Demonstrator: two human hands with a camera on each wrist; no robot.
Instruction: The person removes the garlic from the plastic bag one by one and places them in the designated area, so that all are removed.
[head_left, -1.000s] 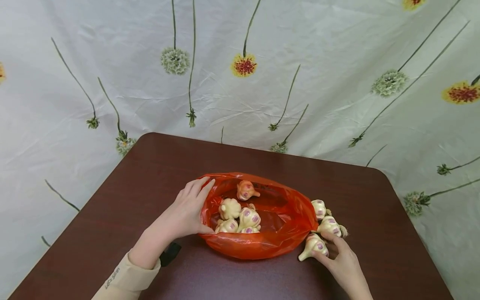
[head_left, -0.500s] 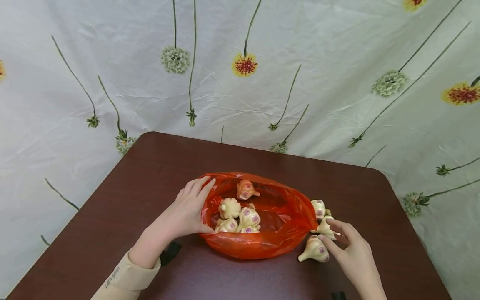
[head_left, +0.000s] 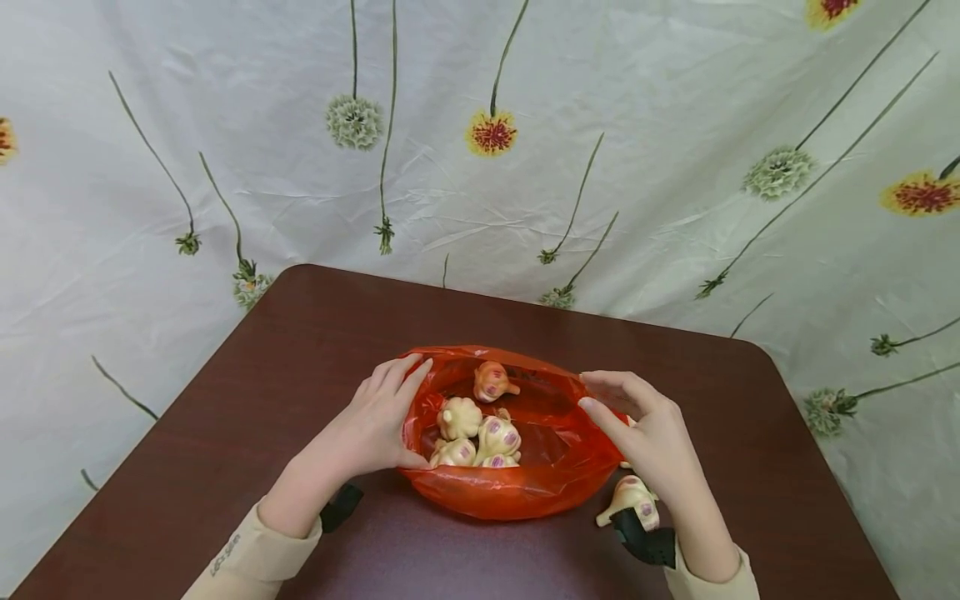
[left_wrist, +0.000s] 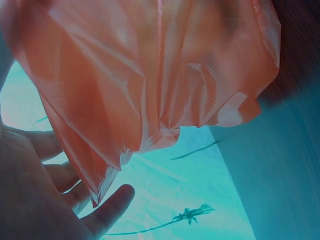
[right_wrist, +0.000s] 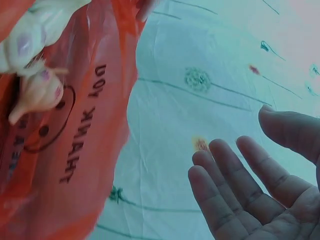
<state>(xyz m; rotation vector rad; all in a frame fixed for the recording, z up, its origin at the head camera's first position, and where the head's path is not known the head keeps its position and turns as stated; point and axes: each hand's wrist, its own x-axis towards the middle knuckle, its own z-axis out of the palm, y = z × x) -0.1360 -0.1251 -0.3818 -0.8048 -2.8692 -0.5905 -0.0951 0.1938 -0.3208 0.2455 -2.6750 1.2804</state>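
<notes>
An orange-red plastic bag point(head_left: 487, 493) stands with its mouth wide, several garlic bulbs point(head_left: 460, 417) inside. Around the bag's left end lies my left hand point(head_left: 378, 417), thumb at the near rim and fingers at the far rim; in the left wrist view its fingers point(left_wrist: 112, 205) are spread along the bag's edge. Over the bag's right end hovers my right hand point(head_left: 648, 429), thumb and fingers apart; the right wrist view shows nothing between them. A garlic bulb point(head_left: 632, 498) lies on the table below that hand, and others are mostly hidden behind it.
The dark brown table point(head_left: 337, 317) has rounded far corners. Behind it hangs a pale cloth point(head_left: 675, 167) printed with flowers. Black straps point(head_left: 341, 507) show near both wrists.
My right hand has left the loose garlic bulbs and moved left and away from me, over the bag's right end. My left hand and the bag look the same.
</notes>
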